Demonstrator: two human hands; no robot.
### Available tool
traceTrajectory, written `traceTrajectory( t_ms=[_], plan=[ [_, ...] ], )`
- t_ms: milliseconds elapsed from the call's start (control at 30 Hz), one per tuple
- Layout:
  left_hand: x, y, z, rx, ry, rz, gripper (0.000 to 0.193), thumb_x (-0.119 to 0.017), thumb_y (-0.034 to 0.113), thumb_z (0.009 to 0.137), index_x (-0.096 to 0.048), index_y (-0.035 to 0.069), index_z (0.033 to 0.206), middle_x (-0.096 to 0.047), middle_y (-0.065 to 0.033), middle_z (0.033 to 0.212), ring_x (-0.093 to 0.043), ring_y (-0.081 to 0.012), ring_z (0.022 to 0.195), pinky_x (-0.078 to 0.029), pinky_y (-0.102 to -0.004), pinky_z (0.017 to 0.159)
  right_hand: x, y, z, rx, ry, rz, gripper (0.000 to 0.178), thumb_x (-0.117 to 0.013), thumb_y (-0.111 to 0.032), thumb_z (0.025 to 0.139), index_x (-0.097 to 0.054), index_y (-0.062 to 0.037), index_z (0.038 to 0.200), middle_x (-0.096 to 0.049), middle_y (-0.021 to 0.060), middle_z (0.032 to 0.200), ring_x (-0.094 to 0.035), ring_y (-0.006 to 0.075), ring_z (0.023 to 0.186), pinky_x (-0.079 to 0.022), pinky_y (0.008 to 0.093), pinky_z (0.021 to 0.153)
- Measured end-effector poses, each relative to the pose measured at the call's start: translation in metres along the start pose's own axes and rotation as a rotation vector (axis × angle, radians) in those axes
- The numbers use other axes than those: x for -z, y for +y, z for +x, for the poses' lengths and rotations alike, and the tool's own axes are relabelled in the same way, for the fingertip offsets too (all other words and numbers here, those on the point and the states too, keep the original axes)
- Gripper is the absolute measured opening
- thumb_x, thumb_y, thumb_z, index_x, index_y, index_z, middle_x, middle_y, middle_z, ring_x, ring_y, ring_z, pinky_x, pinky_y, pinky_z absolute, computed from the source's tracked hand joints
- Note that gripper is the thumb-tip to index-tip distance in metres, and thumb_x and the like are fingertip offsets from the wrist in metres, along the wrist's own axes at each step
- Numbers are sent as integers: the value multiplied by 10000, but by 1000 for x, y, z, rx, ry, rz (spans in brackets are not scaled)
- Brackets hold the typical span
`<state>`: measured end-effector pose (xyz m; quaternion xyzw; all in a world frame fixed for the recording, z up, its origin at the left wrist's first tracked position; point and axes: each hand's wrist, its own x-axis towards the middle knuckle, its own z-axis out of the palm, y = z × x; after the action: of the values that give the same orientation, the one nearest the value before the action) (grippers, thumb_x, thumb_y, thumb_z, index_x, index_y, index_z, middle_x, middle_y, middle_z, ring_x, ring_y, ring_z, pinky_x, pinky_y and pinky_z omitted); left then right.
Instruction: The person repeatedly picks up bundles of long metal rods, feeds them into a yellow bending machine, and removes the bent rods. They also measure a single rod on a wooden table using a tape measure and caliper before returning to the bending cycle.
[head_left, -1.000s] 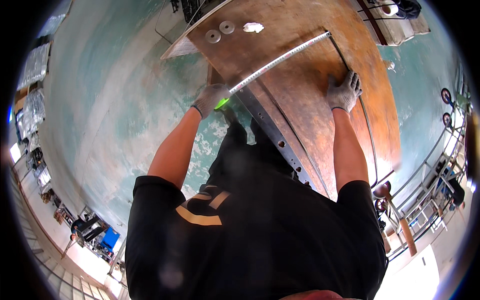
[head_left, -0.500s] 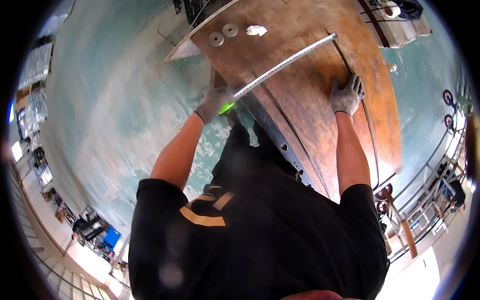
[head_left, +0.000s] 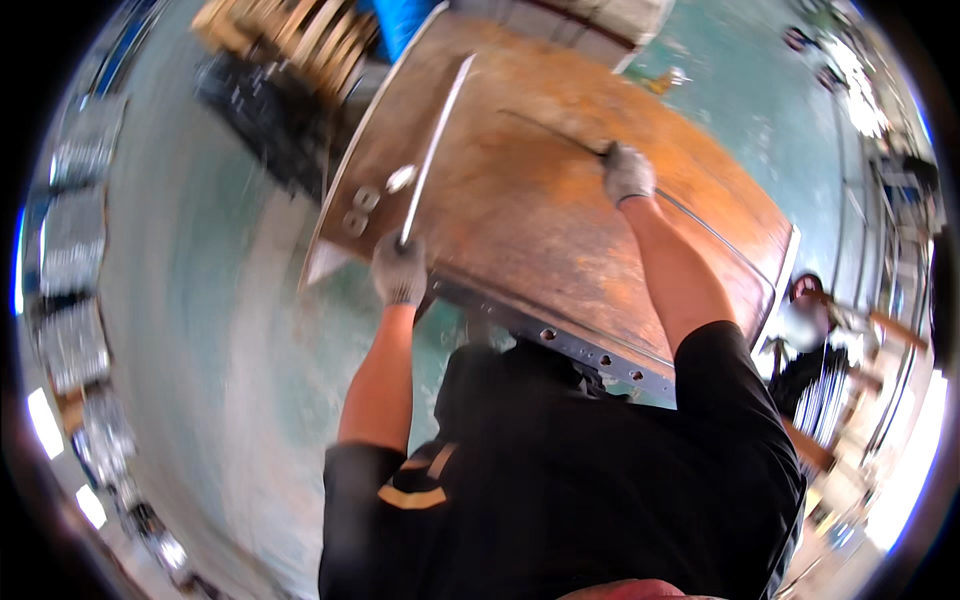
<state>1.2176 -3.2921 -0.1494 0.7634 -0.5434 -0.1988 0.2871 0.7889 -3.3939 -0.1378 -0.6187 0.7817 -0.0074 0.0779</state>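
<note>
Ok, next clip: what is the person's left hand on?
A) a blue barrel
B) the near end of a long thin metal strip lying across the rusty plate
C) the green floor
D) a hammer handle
B: the gloved left hand sits at the near end of the long metal strip, which runs away across the rusty steel plate; the right hand rests farther over on the plate.

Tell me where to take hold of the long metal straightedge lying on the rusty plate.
Take the straightedge at its near end, where the left hand already rests, coming from above. It lies flat across the rusty plate, thin and narrow, so pinching its long edges looks surest. The right hand is elsewhere on the plate.
</note>
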Motion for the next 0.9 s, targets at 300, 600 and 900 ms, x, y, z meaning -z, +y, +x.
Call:
traceTrajectory(
  t_ms=[300, 600, 900],
  plan=[
    [12, 16, -19, -228, -177, 232, 465, -677, 280, 911, -643, -62, 1223, -655, -256, 1176, -634, -425, 1097, -496, -500, 989, 282, 21, -187, 233, 350, 360, 253, -616, -123, 989, -712, -123, 1223, -735, 163, 1066, -706, 356, 979, -559, 465, 833],
    [39, 58, -71, -477, -23, 363, 521, -738, 253, 830, -628, -3, 1270, -637, -236, 1267, -585, -426, 1206, -458, -523, 1046, 411, 76, -520, -380, 1249, 170, 287, -700, -85, 976, -731, -59, 1261, -760, 44, 946, -674, 91, 768, -542, 248, 666],
    [3, 132, -297, -541, -835, -329, 283, -756, 167, 835, -662, -11, 1035, -656, -40, 939, -604, -147, 879, -506, -318, 861, 362, 164, -835, -619, 1909, 882, 363, -679, -176, 1027, -649, -4, 1346, -701, 55, 934, -527, 49, 658, -367, 163, 522]
  ],
)
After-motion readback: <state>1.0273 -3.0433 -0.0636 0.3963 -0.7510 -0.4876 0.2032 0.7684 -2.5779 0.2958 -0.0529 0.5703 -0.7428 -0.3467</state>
